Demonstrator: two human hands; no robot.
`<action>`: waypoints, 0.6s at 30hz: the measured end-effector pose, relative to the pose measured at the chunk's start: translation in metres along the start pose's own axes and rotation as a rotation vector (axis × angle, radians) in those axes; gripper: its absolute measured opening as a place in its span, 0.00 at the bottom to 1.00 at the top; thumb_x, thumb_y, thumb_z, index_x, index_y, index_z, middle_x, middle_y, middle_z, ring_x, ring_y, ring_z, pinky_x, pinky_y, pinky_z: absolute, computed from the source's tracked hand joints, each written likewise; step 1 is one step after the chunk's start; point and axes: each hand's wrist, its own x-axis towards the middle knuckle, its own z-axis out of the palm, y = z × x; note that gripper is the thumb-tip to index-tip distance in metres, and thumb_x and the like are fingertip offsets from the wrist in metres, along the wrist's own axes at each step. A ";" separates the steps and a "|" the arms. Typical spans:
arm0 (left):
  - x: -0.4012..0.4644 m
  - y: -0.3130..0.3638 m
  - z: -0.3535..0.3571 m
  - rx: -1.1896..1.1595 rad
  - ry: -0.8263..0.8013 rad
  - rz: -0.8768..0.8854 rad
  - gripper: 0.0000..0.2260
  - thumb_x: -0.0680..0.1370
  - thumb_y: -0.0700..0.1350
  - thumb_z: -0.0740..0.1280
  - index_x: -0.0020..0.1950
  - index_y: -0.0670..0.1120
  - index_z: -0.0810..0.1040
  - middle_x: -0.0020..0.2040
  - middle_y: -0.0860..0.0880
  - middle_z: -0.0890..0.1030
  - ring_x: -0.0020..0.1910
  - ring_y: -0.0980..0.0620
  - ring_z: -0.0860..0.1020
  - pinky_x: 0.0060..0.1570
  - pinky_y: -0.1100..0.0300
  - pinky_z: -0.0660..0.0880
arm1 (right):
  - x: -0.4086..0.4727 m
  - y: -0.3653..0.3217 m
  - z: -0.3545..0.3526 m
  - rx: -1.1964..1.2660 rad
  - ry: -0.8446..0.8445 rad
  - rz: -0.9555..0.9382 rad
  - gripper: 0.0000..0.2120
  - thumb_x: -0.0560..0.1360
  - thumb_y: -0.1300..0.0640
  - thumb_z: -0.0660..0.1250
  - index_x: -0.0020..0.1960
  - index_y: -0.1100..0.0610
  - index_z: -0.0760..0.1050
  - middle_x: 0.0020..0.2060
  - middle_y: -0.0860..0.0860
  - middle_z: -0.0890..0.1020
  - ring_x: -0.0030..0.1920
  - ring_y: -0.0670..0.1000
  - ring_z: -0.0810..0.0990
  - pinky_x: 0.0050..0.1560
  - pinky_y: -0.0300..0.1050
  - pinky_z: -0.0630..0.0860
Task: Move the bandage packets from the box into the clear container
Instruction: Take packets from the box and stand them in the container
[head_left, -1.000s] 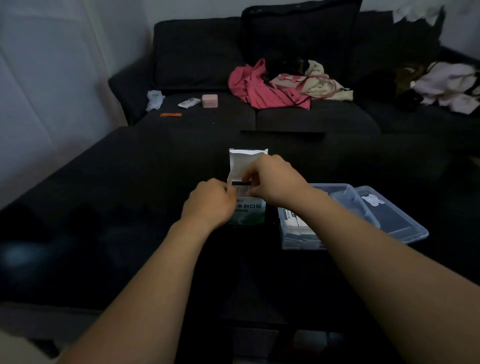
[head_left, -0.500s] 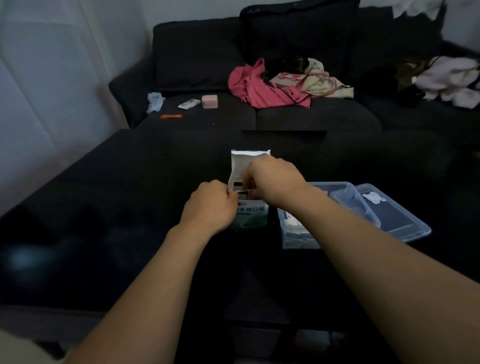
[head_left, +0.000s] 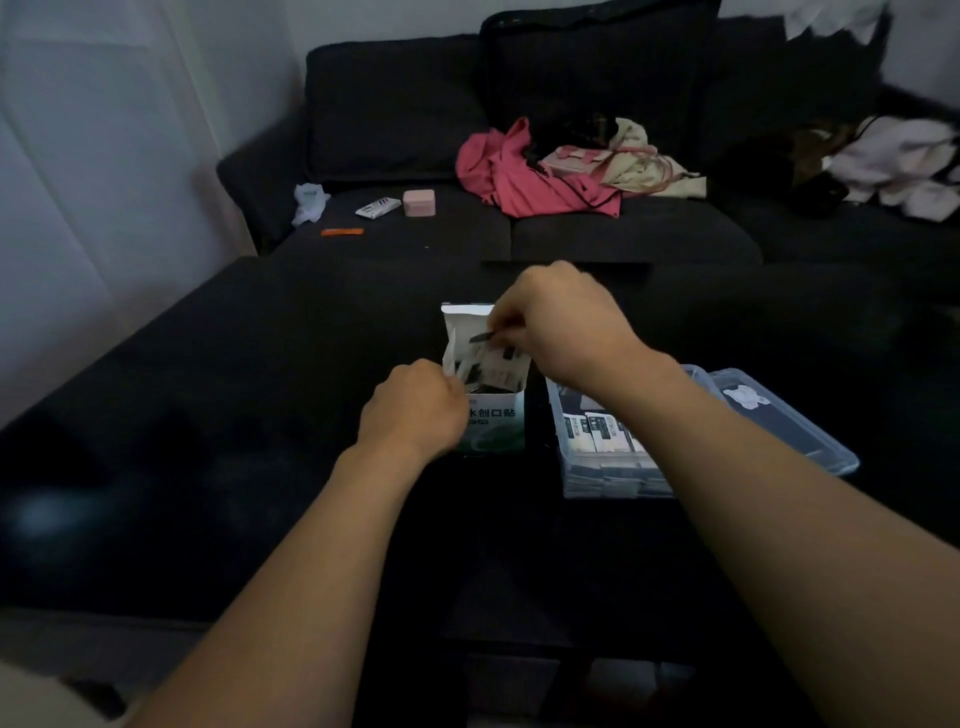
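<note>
1. Forearms of mine reach forward over the dark table (head_left: 208, 467).
2. My left hand (head_left: 413, 410) curls round the near left side of the white and green box (head_left: 493, 421), gripping it upright.
3. Just right of the box, the clear container (head_left: 613, 467) sits with bandage packets already lying inside, its lid (head_left: 779, 421) beside it.
4. My right hand (head_left: 566, 322) pinches a bunch of bandage packets (head_left: 488, 366), partly lifted out of the box's open top.
5. Beyond, a dark sofa (head_left: 623, 228) holds pink clothes (head_left: 524, 176) and a small pink case (head_left: 418, 202).
</note>
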 end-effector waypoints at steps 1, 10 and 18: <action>0.000 0.000 0.000 -0.009 -0.003 -0.002 0.16 0.84 0.51 0.54 0.48 0.45 0.78 0.41 0.47 0.79 0.39 0.48 0.79 0.33 0.56 0.71 | -0.001 0.001 -0.007 0.062 0.026 0.008 0.05 0.74 0.55 0.74 0.49 0.48 0.86 0.46 0.50 0.85 0.41 0.53 0.83 0.45 0.52 0.82; -0.023 0.018 -0.011 -0.622 0.429 0.376 0.25 0.80 0.62 0.55 0.47 0.42 0.80 0.44 0.44 0.81 0.44 0.49 0.78 0.43 0.56 0.75 | -0.027 0.035 -0.037 0.773 -0.251 0.220 0.06 0.74 0.63 0.74 0.49 0.64 0.84 0.38 0.60 0.86 0.30 0.51 0.80 0.32 0.43 0.81; -0.038 0.041 0.004 -0.926 -0.370 0.103 0.18 0.87 0.54 0.51 0.55 0.45 0.77 0.38 0.45 0.83 0.32 0.50 0.82 0.25 0.59 0.75 | -0.036 0.037 -0.025 0.892 -0.246 0.248 0.09 0.72 0.64 0.75 0.52 0.63 0.83 0.38 0.61 0.86 0.31 0.51 0.82 0.35 0.45 0.83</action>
